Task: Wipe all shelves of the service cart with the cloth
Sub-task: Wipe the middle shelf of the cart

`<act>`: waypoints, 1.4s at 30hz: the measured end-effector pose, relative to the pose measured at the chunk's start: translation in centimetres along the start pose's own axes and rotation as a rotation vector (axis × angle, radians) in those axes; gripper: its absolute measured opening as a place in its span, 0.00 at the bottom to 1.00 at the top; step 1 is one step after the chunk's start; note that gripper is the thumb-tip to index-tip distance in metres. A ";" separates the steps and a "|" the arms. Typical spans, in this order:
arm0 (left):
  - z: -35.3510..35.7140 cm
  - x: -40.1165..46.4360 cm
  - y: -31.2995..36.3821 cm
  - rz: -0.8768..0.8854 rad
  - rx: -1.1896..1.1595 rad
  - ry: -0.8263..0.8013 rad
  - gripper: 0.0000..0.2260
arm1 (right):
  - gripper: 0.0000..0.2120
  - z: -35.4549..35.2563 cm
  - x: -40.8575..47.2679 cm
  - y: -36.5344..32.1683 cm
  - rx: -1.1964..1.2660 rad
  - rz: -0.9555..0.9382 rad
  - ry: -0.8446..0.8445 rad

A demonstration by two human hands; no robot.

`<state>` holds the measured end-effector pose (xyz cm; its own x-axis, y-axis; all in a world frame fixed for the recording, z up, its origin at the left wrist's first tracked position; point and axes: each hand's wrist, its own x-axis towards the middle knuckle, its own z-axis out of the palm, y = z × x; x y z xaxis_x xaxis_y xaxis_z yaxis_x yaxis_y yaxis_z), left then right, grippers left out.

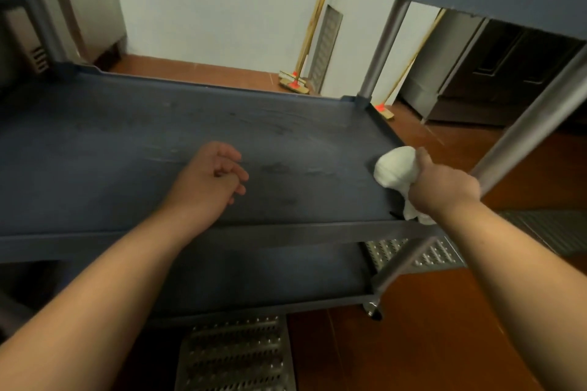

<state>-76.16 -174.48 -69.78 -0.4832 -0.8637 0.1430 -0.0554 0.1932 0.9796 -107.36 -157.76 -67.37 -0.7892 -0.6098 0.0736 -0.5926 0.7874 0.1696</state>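
The right hand (444,184) grips the bunched white cloth (395,168), soft, light and best held balled, at the middle shelf's (158,136) three o'clock edge, while the left hand (211,173) rests loosely curled, holding nothing.

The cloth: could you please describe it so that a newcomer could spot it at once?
Start at the dark blue cart's middle shelf and go to its right near corner, by the grey post. There the right hand grips a bunched white cloth, the only white thing on the shelf.
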 end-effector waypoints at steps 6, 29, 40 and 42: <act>-1.6 -0.6 -0.5 0.005 -0.070 0.089 0.20 | 0.33 1.3 0.9 -0.6 -0.008 -0.016 -0.065; -17.7 -4.3 -3.4 -0.040 -0.041 0.246 0.18 | 0.10 -4.4 -8.8 -23.2 0.196 -0.332 -0.173; -25.7 -8.2 -4.9 -0.070 -0.106 0.356 0.18 | 0.11 -8.0 -15.4 -36.1 0.171 -0.510 -0.221; -26.6 -9.1 -5.4 -0.087 -0.115 0.374 0.17 | 0.09 -8.5 -16.4 -38.8 0.269 -0.527 -0.264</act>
<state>-48.24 -180.07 -72.57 -0.1282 -0.9886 0.0792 0.0266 0.0764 0.9967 -70.03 -179.12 -66.83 -0.3745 -0.9049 -0.2021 -0.9041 0.4048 -0.1373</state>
